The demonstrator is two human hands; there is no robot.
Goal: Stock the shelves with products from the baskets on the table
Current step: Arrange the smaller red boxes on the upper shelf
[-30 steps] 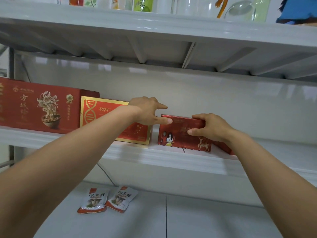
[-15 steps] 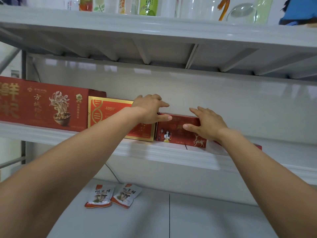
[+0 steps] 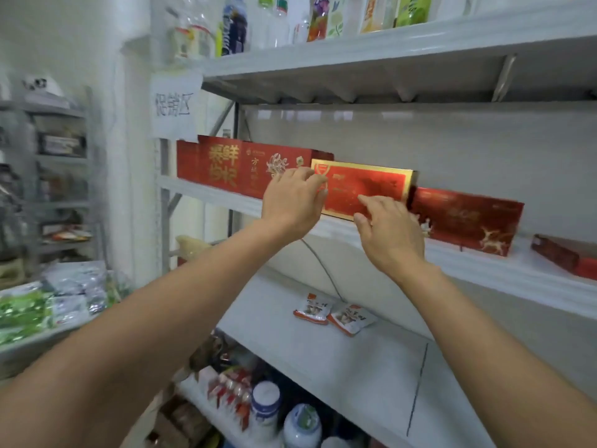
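On the shelf [image 3: 468,268] the gold box [image 3: 365,192] stands upright. Left grip [image 3: 290,205] pinches the gold box's left end, fingers curled. Right grip [image 3: 391,234] is wide, fingers loose at the gold box's lower front; contact is blurred. A deer box [image 3: 465,218] stands just right of the gold box, and two pouches [image 3: 332,313] lie below it.

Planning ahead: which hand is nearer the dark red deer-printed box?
Right. The right hand is just left of the dark red deer-printed box; the left hand is farther left, by the gold-bordered red box.
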